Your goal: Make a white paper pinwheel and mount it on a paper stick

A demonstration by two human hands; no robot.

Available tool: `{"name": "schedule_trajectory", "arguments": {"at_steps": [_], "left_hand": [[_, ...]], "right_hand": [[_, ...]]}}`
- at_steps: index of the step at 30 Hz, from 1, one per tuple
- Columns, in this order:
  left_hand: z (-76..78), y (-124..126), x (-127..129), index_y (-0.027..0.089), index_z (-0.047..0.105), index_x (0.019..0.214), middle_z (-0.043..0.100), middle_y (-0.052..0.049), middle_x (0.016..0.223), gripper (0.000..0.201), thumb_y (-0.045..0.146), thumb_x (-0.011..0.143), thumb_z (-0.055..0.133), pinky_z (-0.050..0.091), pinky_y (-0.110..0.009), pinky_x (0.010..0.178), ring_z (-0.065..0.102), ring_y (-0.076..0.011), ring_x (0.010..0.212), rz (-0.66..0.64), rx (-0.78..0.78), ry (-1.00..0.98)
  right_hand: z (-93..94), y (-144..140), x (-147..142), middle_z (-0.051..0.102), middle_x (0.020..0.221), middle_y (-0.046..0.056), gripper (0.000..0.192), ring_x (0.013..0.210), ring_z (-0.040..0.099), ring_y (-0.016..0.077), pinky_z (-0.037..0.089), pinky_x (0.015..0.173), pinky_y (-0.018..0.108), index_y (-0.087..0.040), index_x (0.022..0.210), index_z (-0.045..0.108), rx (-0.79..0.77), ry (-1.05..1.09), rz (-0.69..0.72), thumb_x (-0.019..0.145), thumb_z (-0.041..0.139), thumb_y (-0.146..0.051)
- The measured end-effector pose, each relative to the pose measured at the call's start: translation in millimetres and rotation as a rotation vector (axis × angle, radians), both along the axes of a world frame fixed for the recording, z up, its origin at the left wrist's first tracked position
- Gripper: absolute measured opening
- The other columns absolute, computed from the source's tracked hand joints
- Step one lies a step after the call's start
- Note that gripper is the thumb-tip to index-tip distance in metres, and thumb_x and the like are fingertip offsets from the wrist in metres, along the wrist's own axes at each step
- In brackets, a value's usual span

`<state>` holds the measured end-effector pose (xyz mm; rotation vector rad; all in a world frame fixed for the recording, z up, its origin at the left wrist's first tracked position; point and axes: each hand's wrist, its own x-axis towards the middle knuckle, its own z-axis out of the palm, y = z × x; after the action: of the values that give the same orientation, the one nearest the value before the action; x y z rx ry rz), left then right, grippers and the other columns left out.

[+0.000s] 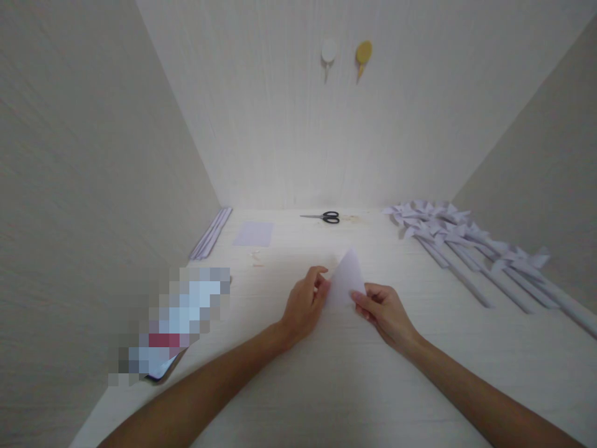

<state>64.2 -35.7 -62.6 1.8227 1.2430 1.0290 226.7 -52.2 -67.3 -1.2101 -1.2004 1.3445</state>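
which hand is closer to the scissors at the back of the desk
Left. The left hand lies almost straight in front of the scissors, while the right hand sits farther off to the right.

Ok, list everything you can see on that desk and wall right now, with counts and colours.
folded paper: one, white, desk centre, pinched between both hands
scissors: one pair, black handles, far desk edge
paper square: one, pale lilac, far left, flat
paper strips: small bundle, pale lilac, along left wall
paper pinwheels: many, pale lilac, right side
wall hooks: two, white and yellow, back wall
left hand: on paper's left edge
right hand: on paper's right edge
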Motion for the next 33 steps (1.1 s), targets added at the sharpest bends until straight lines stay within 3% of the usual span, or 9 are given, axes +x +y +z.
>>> {"name": "schedule_trajectory", "arguments": {"at_steps": [4,7,11,19,24,27,29,31,33], "left_hand": [[-0.9,-7.9,1.0,0.017,0.033,0.120,0.049,-0.011,0.113,0.045,0.038,0.080,0.038,0.038,-0.033,0.083,0.047,-0.0182,0.097,-0.131,0.085,-0.022],[-4.1,-8.9,0.0,0.018,0.024,0.128,0.039,-0.013,0.126,0.066,0.042,0.073,0.049,0.030,-0.039,0.094,0.038,-0.0233,0.112,-0.207,0.112,0.041],[-8.4,-6.3,-2.0,0.017,0.015,0.132,0.037,-0.014,0.128,0.084,0.048,0.065,0.056,0.028,-0.040,0.096,0.036,-0.0250,0.115,-0.254,0.078,0.129],[-8.2,-5.0,-0.8,0.018,0.021,0.131,0.041,-0.013,0.125,0.074,0.043,0.070,0.054,0.033,-0.040,0.093,0.039,-0.0230,0.111,-0.318,-0.003,0.060],[-4.0,-5.6,0.7,0.020,0.029,0.128,0.042,-0.013,0.124,0.070,0.041,0.068,0.057,0.043,-0.033,0.077,0.047,-0.0221,0.100,-0.339,-0.146,-0.059],[-2.6,-6.2,0.4,0.018,0.037,0.123,0.051,-0.012,0.111,0.059,0.043,0.072,0.050,0.044,-0.023,0.056,0.054,-0.0140,0.074,-0.345,-0.214,-0.136],[-2.4,-6.0,-0.4,0.013,0.053,0.104,0.058,-0.007,0.082,0.047,0.048,0.076,0.039,0.039,-0.020,0.045,0.049,-0.0092,0.055,-0.303,-0.248,-0.170],[-3.1,-4.4,-1.2,0.010,0.057,0.075,0.051,-0.001,0.056,0.051,0.053,0.077,0.031,0.033,-0.019,0.040,0.043,-0.0080,0.045,-0.204,-0.289,-0.203],[-4.8,-1.7,-1.4,0.011,0.052,0.061,0.047,0.001,0.049,0.050,0.056,0.073,0.035,0.032,-0.020,0.041,0.043,-0.0085,0.044,-0.085,-0.352,-0.279]], "right_hand": [[-1.0,-0.8,-0.3,0.040,0.037,-0.006,0.034,0.033,0.029,0.0031,0.016,0.035,0.019,-0.013,0.048,0.049,-0.010,-0.023,0.018,0.066,0.062,-0.039],[-2.9,-0.8,0.5,0.040,0.036,-0.006,0.033,0.033,0.029,0.0035,0.017,0.035,0.019,-0.014,0.048,0.049,-0.006,-0.023,0.024,0.066,0.062,-0.038],[-3.1,-1.4,1.3,0.041,0.037,-0.006,0.034,0.033,0.030,0.0035,0.017,0.035,0.019,-0.014,0.047,0.047,0.017,-0.036,0.018,0.066,0.062,-0.038],[3.7,-3.9,-2.2,0.039,0.039,-0.006,0.035,0.035,0.029,0.0039,0.019,0.034,0.018,-0.015,0.045,0.045,0.054,-0.093,0.009,0.064,0.061,-0.039],[7.1,-4.3,-2.4,0.041,0.040,-0.004,0.031,0.038,0.032,0.0054,0.022,0.036,0.019,-0.014,0.046,0.050,0.084,-0.120,-0.002,0.061,0.063,-0.039],[8.9,-4.6,-2.6,0.050,0.045,-0.001,0.026,0.042,0.039,0.0084,0.030,0.039,0.021,-0.013,0.052,0.060,0.090,-0.139,0.039,0.060,0.064,-0.038],[9.1,-4.9,-3.1,0.053,0.046,0.000,0.025,0.043,0.042,0.0103,0.033,0.041,0.022,-0.013,0.052,0.063,0.095,-0.141,0.079,0.058,0.065,-0.038],[8.7,-4.8,-3.8,0.055,0.048,0.001,0.024,0.045,0.044,0.0115,0.035,0.043,0.023,-0.013,0.053,0.063,0.097,-0.146,0.103,0.058,0.065,-0.037],[7.6,-4.2,-3.9,0.055,0.050,0.001,0.024,0.047,0.044,0.0114,0.036,0.044,0.024,-0.014,0.055,0.063,0.106,-0.170,0.097,0.060,0.063,-0.037]]}}
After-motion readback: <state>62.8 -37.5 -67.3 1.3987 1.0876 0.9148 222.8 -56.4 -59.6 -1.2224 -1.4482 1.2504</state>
